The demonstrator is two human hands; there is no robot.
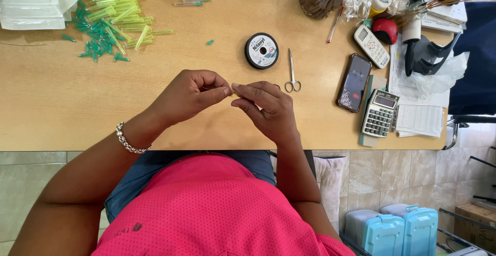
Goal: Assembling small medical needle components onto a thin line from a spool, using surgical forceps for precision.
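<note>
Far left corner of the bench (62, 106): stacked clear trays (31, 2), then a heap of green-capped needle tubes (113, 20). At the near edge, the left hand (188, 96) is closed to a pinch, thumb and forefinger tips meeting the right hand (266, 108), likewise pinched. A small pale piece (234, 94) sits between both fingertips, equally near each; its long axis cannot be resolved. Beyond the hands lie a thread spool (262, 50), small scissors (292, 72), a phone (354, 83) and a calculator (380, 114).

One head camera looks straight down, close above the table (62, 106). The person's lap sits at 6 o'clock.
</note>
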